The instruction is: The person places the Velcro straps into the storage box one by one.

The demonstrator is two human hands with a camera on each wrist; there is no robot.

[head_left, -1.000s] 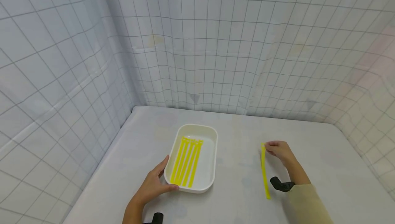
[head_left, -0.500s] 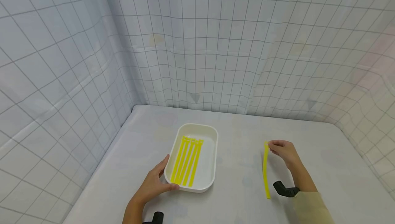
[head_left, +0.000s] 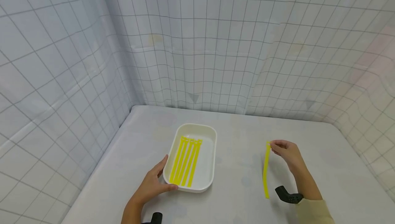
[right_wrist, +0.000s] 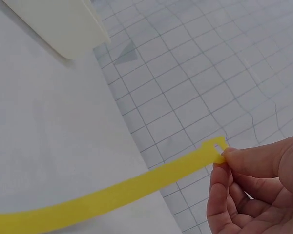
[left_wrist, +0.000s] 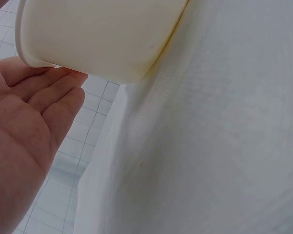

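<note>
A white tray (head_left: 213,155) with rounded corners stands left of centre in the head view. Several yellow straps (head_left: 185,162) lie side by side in its left half, their slotted heads at the far end. My left hand (head_left: 152,183) holds the tray's near left corner, thumb at the near rim and fingers along the left wall. Off to the right, thumb and fingers of my right hand (head_left: 287,152) pinch the slotted head of a yellow cable strap (head_left: 266,172). Its long tail hangs down toward me; the right wrist view shows the slot in the strap's head (right_wrist: 216,146).
A white cloth covers the table (head_left: 240,196). White gridded curtains (head_left: 197,52) hang behind it and at both sides. The tray's right wall faces the gap between it and the hanging strap.
My right hand has moved slightly right with the yellow cable strap, and the strap's upper end has shifted right with it. The left hand and tray look the same.
</note>
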